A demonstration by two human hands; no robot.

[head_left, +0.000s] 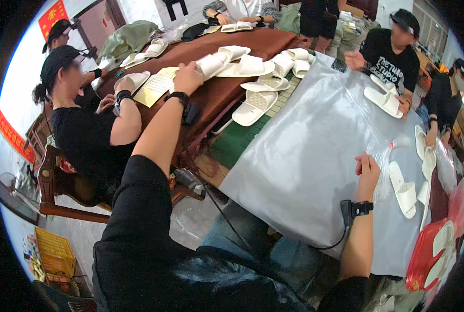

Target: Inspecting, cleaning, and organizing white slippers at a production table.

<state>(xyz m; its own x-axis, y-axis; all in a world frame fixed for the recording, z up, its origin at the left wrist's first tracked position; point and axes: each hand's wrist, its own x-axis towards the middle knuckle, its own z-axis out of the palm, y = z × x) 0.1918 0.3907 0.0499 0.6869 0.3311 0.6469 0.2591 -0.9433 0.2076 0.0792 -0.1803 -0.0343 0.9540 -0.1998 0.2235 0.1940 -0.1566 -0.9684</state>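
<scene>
The person's left hand (188,78) is stretched far out over the brown-covered part of the worktop (227,91), its grip closed around one end of a white slipper (211,65) lifted a little above the cloth. Just beside that slipper lies a loose heap of more white slippers (266,78), some overlapping, spread toward the edge where the brown cloth meets a strip of green mat (240,143). A black band with a small box sits on the left wrist, and a cable runs down from it.

The right hand (367,166) rests nearer the body on the grey plastic sheet (315,140) that covers the near part of the worktop. Its fingers are curled shut, pinching the edge of a clear plastic bag (385,171) that lies crumpled on the sheet. Near that bag, to the right, another white slipper (403,190) lies flat, with a red bag (424,255) of slippers well beyond it at the corner.

Across the brown cloth a seated person in black has a hand (125,83) on a slipper, next to a gold-coloured card (156,86). Other people sit around the far side, one handling a slipper pair (383,101).
</scene>
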